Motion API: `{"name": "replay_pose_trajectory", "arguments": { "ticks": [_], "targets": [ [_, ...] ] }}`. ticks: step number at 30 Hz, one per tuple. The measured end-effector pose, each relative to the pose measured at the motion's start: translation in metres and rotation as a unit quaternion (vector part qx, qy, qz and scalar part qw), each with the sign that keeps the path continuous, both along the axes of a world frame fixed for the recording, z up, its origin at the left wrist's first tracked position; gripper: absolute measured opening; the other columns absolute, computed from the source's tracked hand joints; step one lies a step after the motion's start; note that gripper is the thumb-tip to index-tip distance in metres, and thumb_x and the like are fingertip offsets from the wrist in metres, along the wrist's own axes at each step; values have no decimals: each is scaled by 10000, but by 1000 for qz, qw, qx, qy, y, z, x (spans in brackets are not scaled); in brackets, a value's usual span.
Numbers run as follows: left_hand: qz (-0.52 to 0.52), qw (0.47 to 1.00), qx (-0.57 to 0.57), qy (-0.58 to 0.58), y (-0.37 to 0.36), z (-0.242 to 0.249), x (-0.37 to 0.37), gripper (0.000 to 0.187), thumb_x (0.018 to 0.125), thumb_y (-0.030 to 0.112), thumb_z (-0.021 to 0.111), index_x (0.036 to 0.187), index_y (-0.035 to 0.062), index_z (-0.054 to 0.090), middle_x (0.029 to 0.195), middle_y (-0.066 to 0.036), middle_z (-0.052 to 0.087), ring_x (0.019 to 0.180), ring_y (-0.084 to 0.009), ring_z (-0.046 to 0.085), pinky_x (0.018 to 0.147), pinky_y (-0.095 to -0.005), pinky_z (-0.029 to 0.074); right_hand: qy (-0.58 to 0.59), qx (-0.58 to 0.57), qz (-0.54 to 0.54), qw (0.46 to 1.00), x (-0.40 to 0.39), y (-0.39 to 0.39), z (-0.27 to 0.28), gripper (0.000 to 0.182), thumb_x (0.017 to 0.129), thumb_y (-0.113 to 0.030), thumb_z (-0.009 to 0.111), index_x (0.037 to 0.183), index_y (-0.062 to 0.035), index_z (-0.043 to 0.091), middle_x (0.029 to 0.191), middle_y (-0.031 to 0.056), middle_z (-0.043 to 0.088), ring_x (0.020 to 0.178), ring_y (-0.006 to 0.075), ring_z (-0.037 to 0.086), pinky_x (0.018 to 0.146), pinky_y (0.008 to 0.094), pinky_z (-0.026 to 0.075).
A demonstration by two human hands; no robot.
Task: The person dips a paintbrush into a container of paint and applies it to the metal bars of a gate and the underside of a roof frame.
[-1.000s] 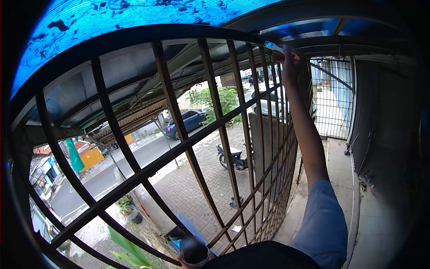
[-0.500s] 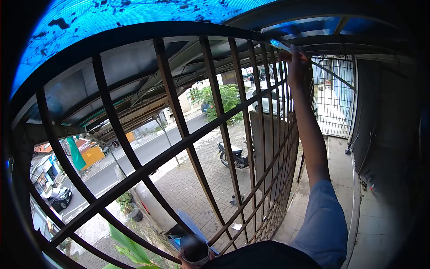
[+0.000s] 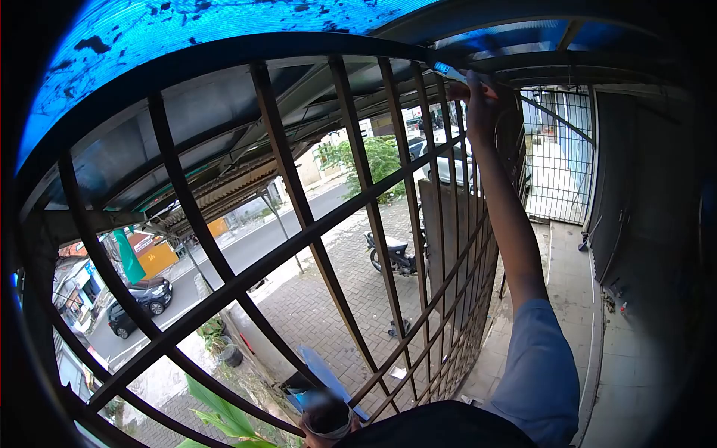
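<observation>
Up at the top rail of the dark metal bar fence [image 3: 246, 282], my right hand [image 3: 480, 108] is closed around a paintbrush [image 3: 452, 72] with an orange handle and a printed ferrule. The brush's tip points left, against or very near the rail; its bristles are hard to make out. Low in the view, my left hand [image 3: 311, 439] grips a small round cup [image 3: 328, 420] with a dark inside. Only a few fingers of that hand show, at the cup's sides.
Bars curve close in front of me, with a blue translucent roof sheet [image 3: 224, 21] overhead. Beyond them are a paved yard, a motorbike [image 3: 394, 254], a dark car [image 3: 139, 306] on the road and a green plant [image 3: 216, 411]. A tiled walkway [image 3: 549, 299] runs along the right.
My right hand has shifted slightly left along the top rail with the paintbrush. Outside, the dark car has moved right along the road. My left hand keeps its hold on the cup.
</observation>
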State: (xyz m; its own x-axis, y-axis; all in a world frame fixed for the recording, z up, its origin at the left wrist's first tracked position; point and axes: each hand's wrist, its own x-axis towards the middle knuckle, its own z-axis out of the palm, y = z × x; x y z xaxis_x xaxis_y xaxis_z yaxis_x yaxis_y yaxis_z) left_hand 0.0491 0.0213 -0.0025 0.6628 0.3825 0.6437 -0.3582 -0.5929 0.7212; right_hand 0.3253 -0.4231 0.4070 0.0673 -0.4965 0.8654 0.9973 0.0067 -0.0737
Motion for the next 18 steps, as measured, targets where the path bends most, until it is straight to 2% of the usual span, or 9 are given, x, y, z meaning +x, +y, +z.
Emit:
{"name": "replay_pose_trajectory", "arguments": {
  "ticks": [1,3,7,11,15,18],
  "targets": [
    [1,1000,0,0,1,1,0,962,631,298,944,1373,-16,418,1104,-192,686,971,-314,711,861,-405,571,0,-1,0,1000,-2,-2,-2,264,1009,-216,591,1057,25,685,816,144,734,665,188,727,614,279,584],
    [2,1000,0,-2,2,1,0,962,632,298,944,1374,-15,418,1105,-192,686,972,-314,711,862,-405,571,57,10,-43,997,-12,-6,-7,345,1005,-272,599,1097,52,674,838,158,738,693,223,735,684,332,605],
    [0,1000,3,1,1,2,-1,964,633,297,945,1377,-14,418,1106,-193,686,973,-315,710,862,-406,571,-4,27,-29,999,-6,3,8,366,1003,-295,592,1082,51,680,839,153,740,703,199,734,679,310,605],
    [0,1000,7,7,3,3,-6,965,634,297,946,1379,-13,417,1108,-193,687,975,-316,710,863,-407,571,38,-3,-42,998,-8,0,-6,374,999,-299,603,1103,51,682,865,161,747,737,206,748,675,291,604],
    [3,1000,11,10,5,2,-7,966,635,296,946,1382,-13,417,1109,-193,687,976,-317,710,863,-407,570,-11,30,-47,998,-22,18,6,360,1008,-275,589,1100,59,688,842,161,744,672,193,730,649,290,593],
    [3,1000,12,15,5,2,-11,967,636,296,947,1384,-12,417,1110,-194,687,977,-317,710,864,-408,570,6,-1,-50,999,-20,17,-2,344,1009,-260,590,1099,60,678,835,166,743,694,205,737,657,301,597]
  ]
}}
